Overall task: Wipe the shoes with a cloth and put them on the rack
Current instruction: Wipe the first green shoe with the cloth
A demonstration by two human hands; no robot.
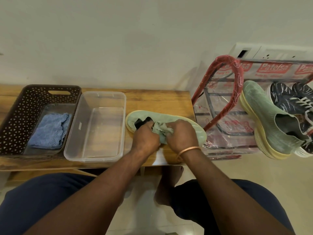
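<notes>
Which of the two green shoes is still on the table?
The green shoe under both hands, beside the clear tub. The other green shoe already sits on the rack next to the dark sneakers.

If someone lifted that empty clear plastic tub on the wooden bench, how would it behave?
The clear plastic tub looks thin-walled and empty, so it is probably light and may flex when gripped. Its flat, wide base on the wooden bench suggests it would slide rather than tip if pushed.
</notes>
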